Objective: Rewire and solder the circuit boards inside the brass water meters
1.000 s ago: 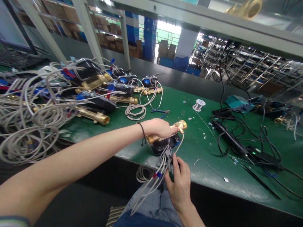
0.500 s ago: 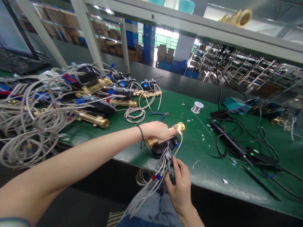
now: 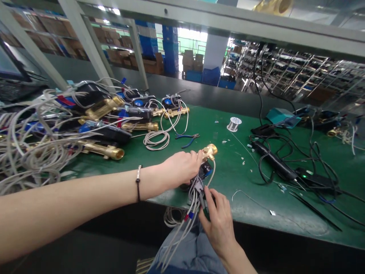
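At the bench's front edge lies a brass pipe fitting (image 3: 210, 151) with a black-and-blue housing (image 3: 204, 170) under it. My left hand (image 3: 184, 166) is closed round the fitting's left part and hides most of it. My right hand (image 3: 219, 213) grips pliers (image 3: 200, 193) with grey jaws and dark green handles. The plier jaws are at the bundle of pale cables (image 3: 193, 198) beside the housing; whether they bite a cable I cannot tell. Red and blue tags (image 3: 188, 215) mark the cables, which hang over the edge toward my lap.
Similar brass units with coiled cables (image 3: 42, 152) crowd the left. Blue-handled pliers (image 3: 186, 139), a solder spool (image 3: 234, 124) and wire scraps lie beyond my hands. To the right are a black corded tool (image 3: 273, 161), tangled cords and black tweezers (image 3: 315, 210). A shelf beam (image 3: 199, 19) crosses above.
My left hand has shifted from the top of the brass fitting toward its near left side, its wrist turned and fingers more curled. The pliers stay at the cables. The view has swung slightly.
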Available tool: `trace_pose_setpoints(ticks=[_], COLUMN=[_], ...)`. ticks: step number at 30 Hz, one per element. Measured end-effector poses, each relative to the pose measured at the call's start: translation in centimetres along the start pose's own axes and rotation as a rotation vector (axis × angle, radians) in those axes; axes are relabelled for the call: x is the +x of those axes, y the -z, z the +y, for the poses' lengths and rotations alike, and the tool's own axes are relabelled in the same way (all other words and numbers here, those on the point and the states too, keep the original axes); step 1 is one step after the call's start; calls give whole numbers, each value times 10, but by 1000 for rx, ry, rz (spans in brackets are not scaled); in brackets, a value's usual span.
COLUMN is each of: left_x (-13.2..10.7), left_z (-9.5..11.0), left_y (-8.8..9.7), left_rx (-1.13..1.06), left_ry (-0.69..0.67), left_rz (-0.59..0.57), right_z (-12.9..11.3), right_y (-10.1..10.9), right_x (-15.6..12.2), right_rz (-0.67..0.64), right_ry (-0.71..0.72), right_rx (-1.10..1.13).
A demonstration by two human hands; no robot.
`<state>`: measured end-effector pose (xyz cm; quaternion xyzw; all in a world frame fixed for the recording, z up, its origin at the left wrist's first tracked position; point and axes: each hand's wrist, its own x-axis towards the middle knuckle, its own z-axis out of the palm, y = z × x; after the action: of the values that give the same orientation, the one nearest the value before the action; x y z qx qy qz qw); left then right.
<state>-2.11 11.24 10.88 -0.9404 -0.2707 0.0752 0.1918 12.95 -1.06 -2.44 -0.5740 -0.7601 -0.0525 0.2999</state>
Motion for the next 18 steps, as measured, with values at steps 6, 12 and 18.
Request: trace_pose_setpoints(ticks=[6,12,18], left_x=[10,12,10], left_z=[7,3,0], left_y=[-3,-6,-12], left_rx=[220,267,287], left_ry=[-65,-155,-187], left_rz=[133,158,154], right_z=[-1,-2,-5], right_y=[1,4,10], right_x=[1,2,7], right_rz=[6,-9,-43], right_ry=[0,-7,2], right_rx=[-15,-28,-80])
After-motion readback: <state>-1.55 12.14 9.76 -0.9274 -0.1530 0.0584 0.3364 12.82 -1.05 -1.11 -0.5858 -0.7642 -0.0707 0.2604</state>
